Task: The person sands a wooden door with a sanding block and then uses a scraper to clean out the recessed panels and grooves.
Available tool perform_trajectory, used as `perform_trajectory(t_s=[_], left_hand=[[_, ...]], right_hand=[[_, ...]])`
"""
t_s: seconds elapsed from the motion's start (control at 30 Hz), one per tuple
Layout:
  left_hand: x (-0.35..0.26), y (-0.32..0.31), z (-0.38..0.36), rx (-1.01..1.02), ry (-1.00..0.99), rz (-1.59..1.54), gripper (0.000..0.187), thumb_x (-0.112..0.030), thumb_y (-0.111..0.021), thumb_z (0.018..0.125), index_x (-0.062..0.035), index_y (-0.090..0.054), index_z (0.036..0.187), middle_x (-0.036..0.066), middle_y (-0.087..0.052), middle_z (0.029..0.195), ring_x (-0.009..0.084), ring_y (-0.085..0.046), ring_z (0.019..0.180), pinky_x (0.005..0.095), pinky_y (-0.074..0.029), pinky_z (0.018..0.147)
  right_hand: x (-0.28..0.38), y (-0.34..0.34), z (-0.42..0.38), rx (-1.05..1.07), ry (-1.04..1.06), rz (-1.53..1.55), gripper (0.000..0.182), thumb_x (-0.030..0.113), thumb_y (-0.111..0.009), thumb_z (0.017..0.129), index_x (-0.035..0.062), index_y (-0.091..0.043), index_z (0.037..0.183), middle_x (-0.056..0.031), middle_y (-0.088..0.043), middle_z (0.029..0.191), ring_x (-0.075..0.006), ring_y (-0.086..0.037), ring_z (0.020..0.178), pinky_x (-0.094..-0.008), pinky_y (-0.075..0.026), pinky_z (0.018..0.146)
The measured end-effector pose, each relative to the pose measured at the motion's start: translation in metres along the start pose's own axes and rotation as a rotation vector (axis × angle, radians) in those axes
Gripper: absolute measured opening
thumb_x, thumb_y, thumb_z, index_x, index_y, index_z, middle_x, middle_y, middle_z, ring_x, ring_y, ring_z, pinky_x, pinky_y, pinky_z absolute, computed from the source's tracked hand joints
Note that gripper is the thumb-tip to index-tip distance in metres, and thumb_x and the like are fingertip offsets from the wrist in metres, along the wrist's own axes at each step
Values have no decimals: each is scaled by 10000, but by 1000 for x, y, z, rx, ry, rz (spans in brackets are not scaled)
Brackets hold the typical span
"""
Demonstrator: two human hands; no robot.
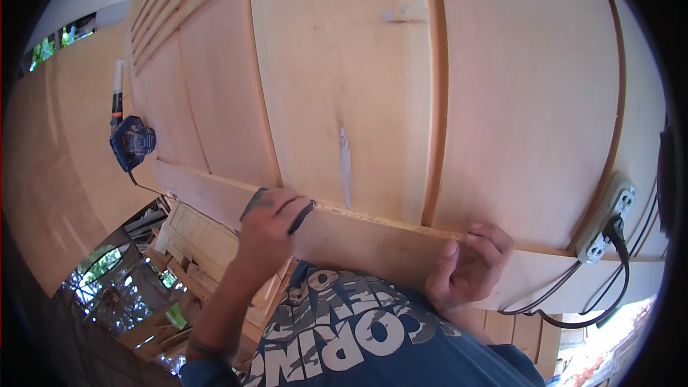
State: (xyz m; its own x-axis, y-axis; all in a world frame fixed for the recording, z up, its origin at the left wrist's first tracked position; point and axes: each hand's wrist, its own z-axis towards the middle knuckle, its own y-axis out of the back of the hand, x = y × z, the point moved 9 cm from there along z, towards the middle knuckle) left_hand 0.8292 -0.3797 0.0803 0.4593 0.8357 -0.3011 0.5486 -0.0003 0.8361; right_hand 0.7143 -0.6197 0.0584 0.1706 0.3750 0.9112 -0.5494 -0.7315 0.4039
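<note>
My left hand (271, 226) is closed around a dark sheet that looks like sandpaper (301, 216), pressed over the front edge of a large wooden panel (344, 64). Part of that sheet is hidden under my fingers. Farther right, my right hand (473, 265) rests at the same edge rail (365, 236), thumb and curled fingers apart with nothing between them. Along the rail's top, between the hands, runs a rough, pale, speckled strip. A grey filler-like streak (345, 165) marks the panel surface beyond it.
A blue power sander (132, 140) sits at the panel's left side. At the right, a power strip (605, 222) lies on the panel with a black plug and cables hanging over the edge. Wooden slats (172, 0) lie at the far left corner. Below are other wooden pieces (197, 244).
</note>
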Motion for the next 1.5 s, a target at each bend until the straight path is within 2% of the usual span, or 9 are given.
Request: perform_trajectory(t_s=[0.2, 0.4, 0.5, 0.77, 0.97, 1.13, 1.27, 1.37, 1.5], left_hand=[[-101, -14, 32, 3, -138, -112, 386, -1, -639, 664, -12, -664, 1049, 127, -655, 1022, 328, -621, 997, 413, -521, 858], [5, 0, -4, 11, -5, 38, 447, -18, -624, 672, -28, -655, 1118, 120, -650, 1080, 322, -624, 1010, 410, -526, 872], [-91, -11, 27, -13, -175, -50, 437, -3, -613, 671, -39, -661, 1103, 114, -663, 1063, 318, -631, 980, 410, -537, 843], [25, 10, -5, 23, 71, 98, 454, 37, -561, 658, -38, -666, 1093, 117, -670, 1069, 332, -634, 963, 435, -534, 829], [-84, -13, 30, 67, -159, 31, 471, -22, -596, 650, -54, -668, 1114, 102, -655, 1084, 310, -624, 1013, 407, -517, 861], [21, 2, -5, 62, -11, 35, 378, -30, -627, 699, -15, -652, 1075, 142, -660, 1048, 332, -644, 942, 440, -539, 808], [-79, -9, 27, 23, -214, -76, 439, -23, -605, 673, -10, -652, 1108, 131, -658, 1040, 327, -630, 980, 437, -527, 858], [-81, -15, 25, 30, -215, -50, 481, -24, -600, 658, -27, -653, 1136, 120, -657, 1043, 320, -621, 990, 432, -520, 868], [12, 2, -4, 39, -10, 107, 410, -63, -644, 670, -44, -661, 1079, 117, -654, 1021, 304, -627, 947, 431, -521, 806]], right_hand=[[-5, 0, -3, -22, -9, 33, 245, 33, -662, 793, 20, -534, 1002, -159, -567, 987, -282, -506, 903, -367, -444, 750], [1, -3, 2, 34, 10, -11, 238, 24, -653, 791, 18, -539, 999, -162, -566, 982, -279, -508, 900, -355, -437, 738], [1, -4, 2, 42, 14, -41, 226, 20, -653, 790, 21, -544, 988, -158, -565, 984, -276, -508, 886, -357, -433, 740], [-5, -3, -5, -21, -49, 31, 246, 51, -675, 770, 48, -552, 984, -129, -575, 960, -266, -501, 857, -372, -395, 772], [-3, -7, -1, 34, -12, -48, 282, 81, -695, 753, 60, -546, 992, -118, -585, 947, -257, -501, 860, -371, -376, 755], [-4, -6, -4, 37, -22, -31, 296, 104, -704, 745, 69, -543, 991, -115, -589, 952, -253, -491, 853, -369, -375, 754], [0, -7, 0, 49, -8, -65, 294, 108, -703, 747, 75, -538, 987, -115, -585, 953, -247, -480, 858, -364, -375, 751], [-1, -7, 1, 51, -1, -43, 291, 106, -702, 751, 73, -532, 985, -121, -582, 956, -248, -475, 870, -359, -377, 755], [-4, -5, -4, 4, -11, 57, 273, 91, -696, 753, 63, -534, 970, -136, -579, 961, -251, -475, 872, -353, -386, 751]])
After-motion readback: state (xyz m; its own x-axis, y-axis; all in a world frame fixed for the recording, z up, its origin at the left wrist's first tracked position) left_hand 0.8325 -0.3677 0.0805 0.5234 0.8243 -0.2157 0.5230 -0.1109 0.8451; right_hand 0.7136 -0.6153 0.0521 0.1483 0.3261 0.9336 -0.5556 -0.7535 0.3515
